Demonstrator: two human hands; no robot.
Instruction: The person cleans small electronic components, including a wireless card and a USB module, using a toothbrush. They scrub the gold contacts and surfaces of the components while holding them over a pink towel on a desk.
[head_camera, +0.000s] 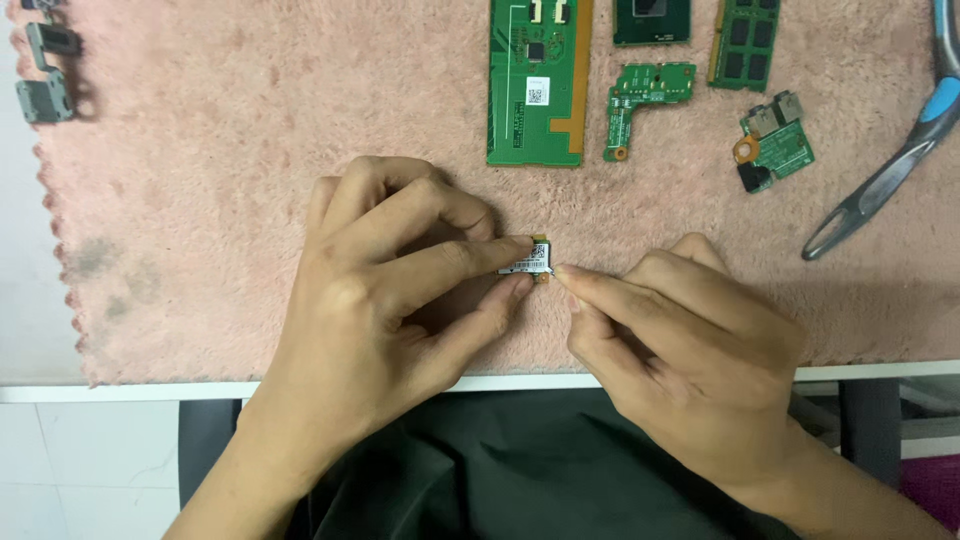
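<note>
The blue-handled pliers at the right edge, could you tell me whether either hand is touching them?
No, the pliers lie alone on the pink mat, while both hands hold a small circuit card.

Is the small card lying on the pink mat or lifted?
Cannot tell: the left hand pinches the small card, the right hand touches its edge.

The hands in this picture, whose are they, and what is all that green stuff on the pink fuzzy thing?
The camera sits on a person's head and looks down, so you see that person's own two hands. The left hand pinches a small circuit card with a white sticker between thumb and forefinger. The right hand touches the card's edge with its fingertips. Underneath lies a pink fuzzy cloth on a white table. Farther back lie green circuit boards: a long board, an L-shaped board and a small board with metal ports. On the right rests a tool with blue and grey handles.
</note>
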